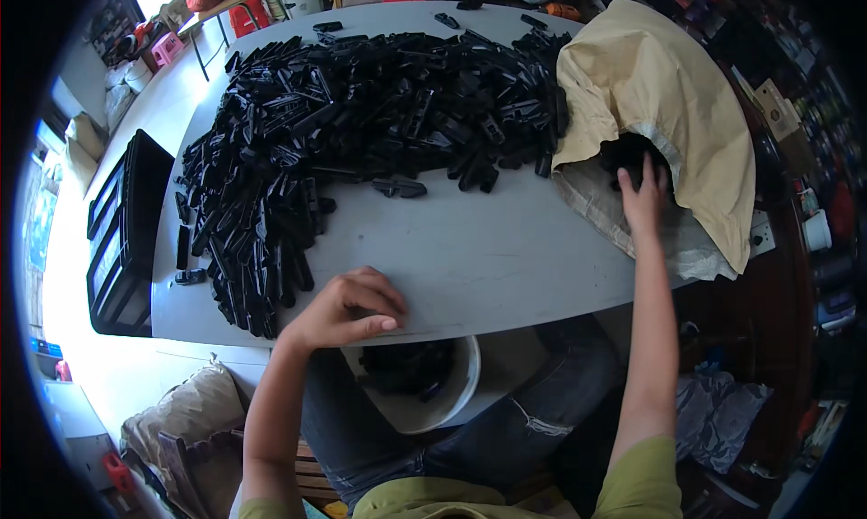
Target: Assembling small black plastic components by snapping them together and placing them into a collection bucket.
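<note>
We log the bench point(488, 257) as a smooth, pale grey sheet, edges bowed by the lens. Across it sits a heap of black parts point(361, 95): hard, glossy, plastic-looking, elongated, some with hollowed faces, tangled at all angles and curving down the left side. One loose part point(399, 188) lies flat just off the heap's near edge.

On the right we have a tan sack point(673, 95), papery and creased outside, paler woven-looking lining, its mouth facing us. Our right hand point(643, 189) is in that mouth, fingers spread downward over dark contents point(632, 146); we cannot tell whether they grip anything. Our left hand point(352, 307) is at the bench's near edge, fingers loosely curled, thumb apart; contact with the surface unclear.

Below the edge, between denim-covered knees, a round white bucket point(475, 379) holds dark pieces. Left of the bench: a rigid black crate point(131, 235) with slot-like openings.
</note>
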A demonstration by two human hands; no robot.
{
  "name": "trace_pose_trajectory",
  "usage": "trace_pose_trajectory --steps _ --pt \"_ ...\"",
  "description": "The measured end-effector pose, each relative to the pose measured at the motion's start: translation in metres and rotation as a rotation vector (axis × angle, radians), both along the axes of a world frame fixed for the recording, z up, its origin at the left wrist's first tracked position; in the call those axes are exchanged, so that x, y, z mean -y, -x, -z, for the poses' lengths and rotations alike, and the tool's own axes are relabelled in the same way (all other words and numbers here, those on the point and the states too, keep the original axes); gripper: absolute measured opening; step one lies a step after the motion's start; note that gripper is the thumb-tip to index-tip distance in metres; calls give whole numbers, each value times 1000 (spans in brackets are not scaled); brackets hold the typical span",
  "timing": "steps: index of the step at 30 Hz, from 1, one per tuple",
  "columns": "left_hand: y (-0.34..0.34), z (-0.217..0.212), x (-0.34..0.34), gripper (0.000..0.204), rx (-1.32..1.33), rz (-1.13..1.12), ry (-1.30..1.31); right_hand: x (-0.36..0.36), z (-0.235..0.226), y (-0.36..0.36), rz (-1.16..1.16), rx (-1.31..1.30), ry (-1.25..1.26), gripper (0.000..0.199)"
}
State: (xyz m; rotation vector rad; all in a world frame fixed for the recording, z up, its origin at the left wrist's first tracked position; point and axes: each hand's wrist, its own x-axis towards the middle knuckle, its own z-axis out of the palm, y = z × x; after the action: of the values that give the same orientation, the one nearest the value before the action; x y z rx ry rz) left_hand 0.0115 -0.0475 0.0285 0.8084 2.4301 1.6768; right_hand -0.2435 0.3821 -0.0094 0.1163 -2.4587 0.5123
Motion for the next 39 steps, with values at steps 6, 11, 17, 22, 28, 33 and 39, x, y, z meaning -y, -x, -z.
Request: trace_pose_trajectory --steps 6,11,17,22,28,33,39 --pt "1 1 -13 29 15 -116 35 -7 12 60 -169 278 135 79" --pt "0 2 -17 23 -18 -171 121 27 17 47 -8 189 -102 75" --pt "33 1 -26 24 -362 -525 466 64 7 -20 -120 -3 -134 65" --pt "89 0 -40 31 -614 -818 668 95 -10 -88 -161 96 -40 57" --pt "58 8 -46 32 -459 -622 716 138 -12 -132 -300 85 -34 55" --pt "30 -7 -54 35 -393 -477 656 164 -17 -129 -414 163 -51 51" --pt "10 -12 -47 44 -477 -420 690 136 -55 -132 -547 48 228 21"
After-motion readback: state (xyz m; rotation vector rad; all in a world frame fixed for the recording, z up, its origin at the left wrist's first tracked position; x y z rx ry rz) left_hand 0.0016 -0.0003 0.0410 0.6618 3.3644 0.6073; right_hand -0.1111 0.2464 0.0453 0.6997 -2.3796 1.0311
